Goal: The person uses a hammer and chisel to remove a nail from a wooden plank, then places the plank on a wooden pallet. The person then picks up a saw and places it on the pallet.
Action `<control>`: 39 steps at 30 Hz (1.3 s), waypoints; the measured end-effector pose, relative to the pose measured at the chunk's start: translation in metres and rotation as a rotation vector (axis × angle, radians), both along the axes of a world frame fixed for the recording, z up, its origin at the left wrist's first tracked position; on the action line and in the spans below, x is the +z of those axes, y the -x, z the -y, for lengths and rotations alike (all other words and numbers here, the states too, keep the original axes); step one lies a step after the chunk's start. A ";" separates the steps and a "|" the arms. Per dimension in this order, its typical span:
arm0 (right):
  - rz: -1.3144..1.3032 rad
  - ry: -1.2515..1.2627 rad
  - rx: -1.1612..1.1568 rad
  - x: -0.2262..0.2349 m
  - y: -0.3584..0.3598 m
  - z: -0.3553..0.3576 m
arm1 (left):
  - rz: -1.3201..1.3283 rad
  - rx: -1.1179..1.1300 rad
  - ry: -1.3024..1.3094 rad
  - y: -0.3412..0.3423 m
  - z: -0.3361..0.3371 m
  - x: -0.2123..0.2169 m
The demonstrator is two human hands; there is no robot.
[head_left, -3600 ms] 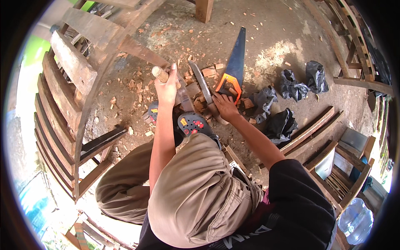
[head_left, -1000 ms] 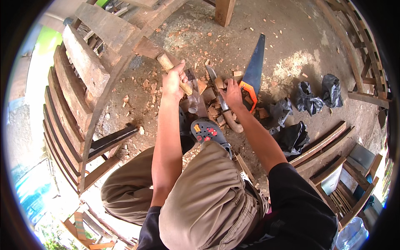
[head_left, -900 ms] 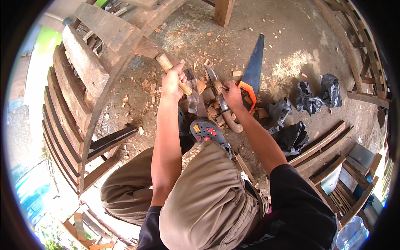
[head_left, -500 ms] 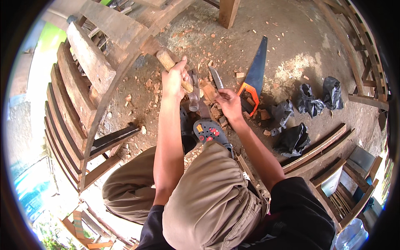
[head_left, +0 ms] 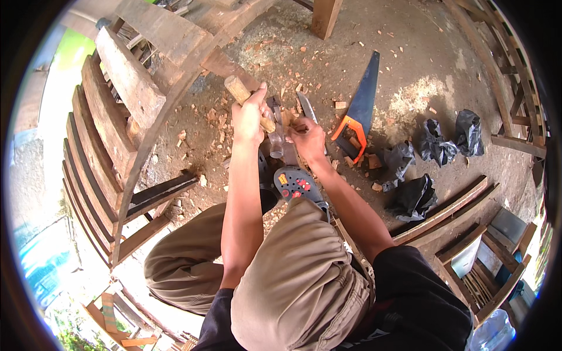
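Observation:
My left hand [head_left: 250,116] is wrapped round the thick wooden handle of a hammer [head_left: 237,89]. Its dark metal head [head_left: 276,145] points down over a wooden plank on the ground. Close by on the right, my right hand [head_left: 307,139] has its fingers curled and pressed together beside the hammer head; what they hold, if anything, is hidden. A long metal blade [head_left: 306,107] lies just beyond the right hand's fingers. Further right, a handsaw [head_left: 358,108] with a dark blade and orange handle rests on the ground.
Wood chips [head_left: 219,120] are scattered over the dirt floor. Black plastic bags [head_left: 413,196] lie at the right. Wooden slats [head_left: 99,140] line the left, and a wooden crate [head_left: 489,263] stands lower right. My shoe [head_left: 297,183] is just below the hands.
The right hand has moved slightly left toward the hammer head, and its fingers have curled in. The wood block at its fingertips is now out of sight. The left hand keeps the hammer.

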State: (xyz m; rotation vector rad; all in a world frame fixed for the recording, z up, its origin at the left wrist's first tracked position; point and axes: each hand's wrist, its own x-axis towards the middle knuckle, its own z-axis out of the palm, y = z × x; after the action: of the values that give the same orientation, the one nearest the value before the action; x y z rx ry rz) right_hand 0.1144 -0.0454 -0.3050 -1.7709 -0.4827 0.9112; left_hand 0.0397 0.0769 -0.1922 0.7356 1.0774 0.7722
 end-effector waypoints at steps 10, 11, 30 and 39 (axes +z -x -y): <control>0.355 0.055 0.154 0.009 -0.013 0.007 | -0.036 -0.021 0.015 -0.007 -0.002 -0.014; 0.531 0.005 0.179 0.008 -0.013 0.010 | -0.045 -0.029 0.023 -0.007 -0.002 -0.015; 0.592 -0.049 0.349 0.049 0.012 0.003 | -0.184 -0.169 0.165 -0.031 -0.035 -0.025; 0.570 -0.005 0.350 0.048 0.011 -0.014 | -0.143 -0.074 0.126 -0.047 -0.044 -0.024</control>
State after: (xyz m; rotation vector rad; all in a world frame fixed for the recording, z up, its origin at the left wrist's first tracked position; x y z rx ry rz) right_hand 0.1030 -0.0319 -0.2569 -1.9693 -1.1873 0.6183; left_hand 0.0865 0.1211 -0.2163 0.7278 1.2095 0.5897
